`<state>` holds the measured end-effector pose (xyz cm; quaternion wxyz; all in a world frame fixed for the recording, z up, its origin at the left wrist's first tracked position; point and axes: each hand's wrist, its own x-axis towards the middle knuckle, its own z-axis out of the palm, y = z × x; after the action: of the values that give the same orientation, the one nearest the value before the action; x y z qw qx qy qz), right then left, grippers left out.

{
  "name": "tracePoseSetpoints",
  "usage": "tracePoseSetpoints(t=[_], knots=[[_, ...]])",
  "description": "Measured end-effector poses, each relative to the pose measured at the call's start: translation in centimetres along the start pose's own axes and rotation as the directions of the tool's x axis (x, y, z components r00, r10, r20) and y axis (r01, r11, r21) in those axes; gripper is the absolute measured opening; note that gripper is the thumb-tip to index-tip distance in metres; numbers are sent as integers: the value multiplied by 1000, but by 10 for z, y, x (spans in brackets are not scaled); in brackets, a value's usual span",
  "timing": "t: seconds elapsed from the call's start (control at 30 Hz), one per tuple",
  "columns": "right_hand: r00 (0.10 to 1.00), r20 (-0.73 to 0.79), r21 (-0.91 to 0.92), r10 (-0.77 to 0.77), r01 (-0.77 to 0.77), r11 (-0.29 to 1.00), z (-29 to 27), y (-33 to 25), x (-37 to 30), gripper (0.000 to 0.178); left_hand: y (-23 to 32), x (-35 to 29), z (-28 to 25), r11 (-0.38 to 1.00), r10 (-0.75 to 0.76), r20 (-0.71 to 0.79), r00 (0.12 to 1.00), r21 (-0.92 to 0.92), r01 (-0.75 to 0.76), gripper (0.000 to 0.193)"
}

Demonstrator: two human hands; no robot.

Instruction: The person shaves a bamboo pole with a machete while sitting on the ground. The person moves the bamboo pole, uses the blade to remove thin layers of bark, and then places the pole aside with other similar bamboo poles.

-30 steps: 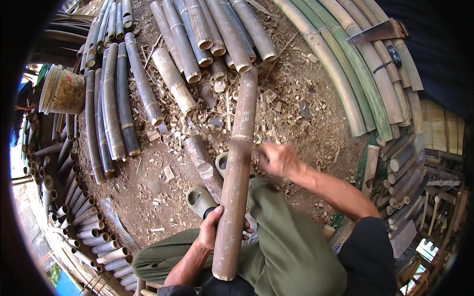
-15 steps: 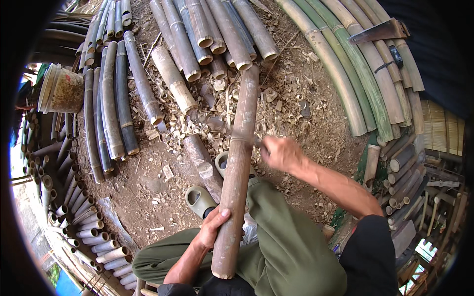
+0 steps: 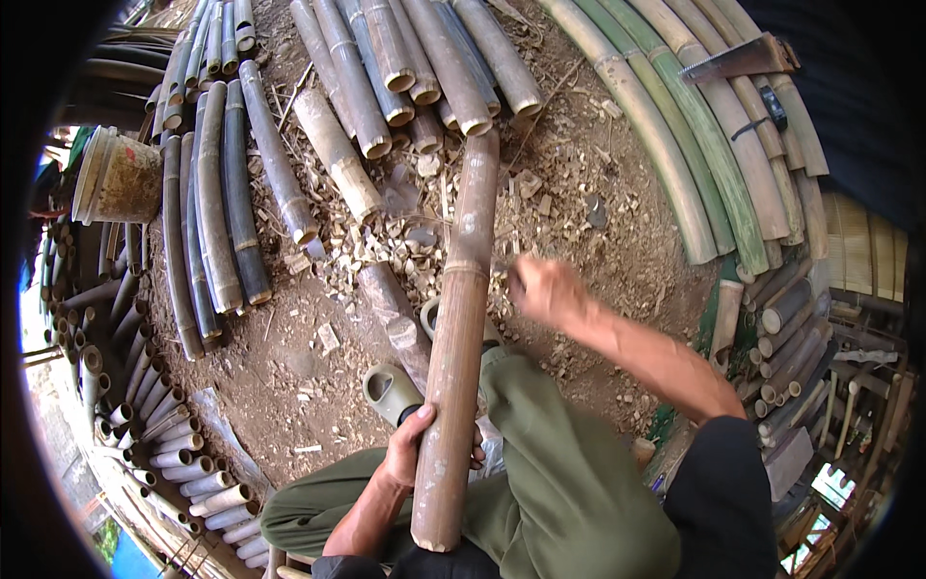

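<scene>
A long brown bamboo pole (image 3: 453,357) slants across my lap, its cut near end close to my body and its far end by the pile of poles. My left hand (image 3: 405,449) is wrapped round its lower part, thumb on the near side and fingertips showing past the other edge. To the right of the pole's node my right hand (image 3: 552,297) is closed on a dark-handled tool (image 3: 517,286). Motion smears that hand, and the tool's working end cannot be made out. Beneath the pole lies a thick wooden piece (image 3: 395,314) on the ground.
Bamboo poles (image 3: 424,68) are piled ahead, with more poles (image 3: 227,193) at the left. Long bamboo strips (image 3: 666,125) on the right carry a handsaw (image 3: 741,60). A dirty bucket (image 3: 130,179) stands far left. Wood chips (image 3: 415,256) litter the soil around my shoes (image 3: 393,391).
The bamboo pole has shifted slightly left and towards me, and its surface markings differ, as if turned. My right hand has moved slightly; my left hand still grips the pole.
</scene>
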<state>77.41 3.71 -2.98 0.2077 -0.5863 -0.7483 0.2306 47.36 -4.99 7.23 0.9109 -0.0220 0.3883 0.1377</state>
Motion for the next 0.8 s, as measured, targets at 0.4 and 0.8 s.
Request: tracePoseSetpoints(t=[0.4,0.8], knots=[[993,-105,-12,-59,58,998,14,-3,9,17,1,8,-17,997,72,56,996,-44,-70,80],[972,-88,28,-217,220,975,23,-35,-8,19,-10,-7,-31,994,62,123,990,-98,-50,78]])
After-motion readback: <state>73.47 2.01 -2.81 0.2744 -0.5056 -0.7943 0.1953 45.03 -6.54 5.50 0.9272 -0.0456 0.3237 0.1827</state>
